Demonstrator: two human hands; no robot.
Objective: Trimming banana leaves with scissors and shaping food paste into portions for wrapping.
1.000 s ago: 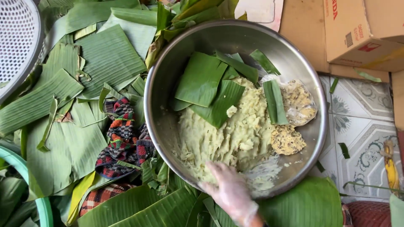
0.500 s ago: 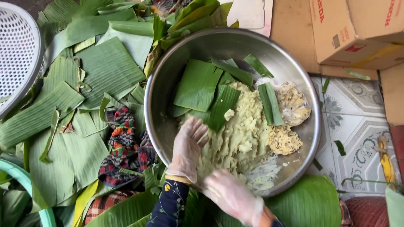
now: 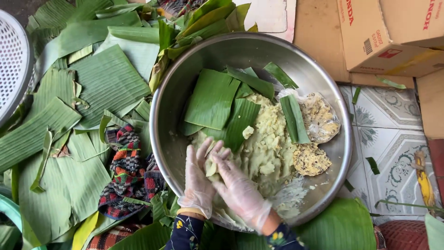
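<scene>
Both hands [image 3: 217, 185] now together — leaf-strewn tiled floor [image 3: 393, 120]

Banana leaves [image 3: 217, 99] crowd the steel bowl's [image 3: 185, 74] left half.

- Left hand [image 3: 199, 180]: thin clear glove; enters from the 6 o'clock edge of the view, fingers [image 3: 196, 155] spread and aimed toward 12 o'clock, palm turned inward toward the other hand.
- Right hand [image 3: 238, 187]: same clear glove; enters from 6 o'clock, just to the 3 o'clock side of the left, fingers [image 3: 221, 163] angled toward 11 o'clock, touching the left hand's fingertips.
- Wrists: dark floral sleeves, yellow cuff on the left.
- Both hands cupped together.
</scene>
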